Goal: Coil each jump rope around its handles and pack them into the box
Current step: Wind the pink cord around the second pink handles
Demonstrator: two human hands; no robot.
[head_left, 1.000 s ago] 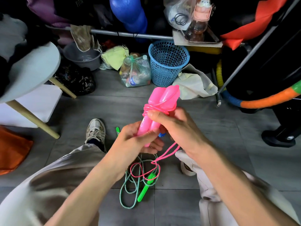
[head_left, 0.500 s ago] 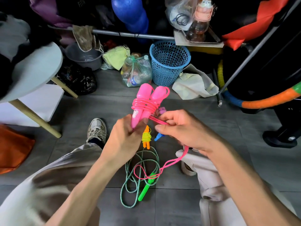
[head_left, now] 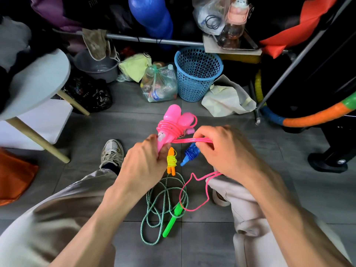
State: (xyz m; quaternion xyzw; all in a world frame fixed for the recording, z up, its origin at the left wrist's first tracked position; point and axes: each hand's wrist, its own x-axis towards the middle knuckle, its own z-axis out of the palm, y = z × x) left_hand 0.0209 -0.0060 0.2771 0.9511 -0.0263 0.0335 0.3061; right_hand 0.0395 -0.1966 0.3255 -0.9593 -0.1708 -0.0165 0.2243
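Observation:
My left hand (head_left: 146,162) grips the lower ends of two pink jump-rope handles (head_left: 173,120) held side by side, with several turns of pink cord around them. My right hand (head_left: 225,151) pinches the pink cord (head_left: 192,140) just right of the handles; the slack hangs down in a loop (head_left: 192,189) over my knee. On the floor below lie a small orange-handled rope wound in yellow cord (head_left: 171,160), a coiled blue one (head_left: 189,154), and a loose green-white rope (head_left: 163,205) with a green handle (head_left: 172,220). No box is in sight.
A blue mesh basket (head_left: 198,74), a bag of bottles (head_left: 159,83) and a pale cloth bag (head_left: 227,97) stand ahead on the grey tile floor. A round white table (head_left: 38,83) is at left. A hoop (head_left: 317,116) and a dark stand (head_left: 331,160) are at right.
My right hand has come off the handles and drawn the cord out to the right. The handles tipped from leaning right to leaning left, and the wound ropes on the floor came into sight.

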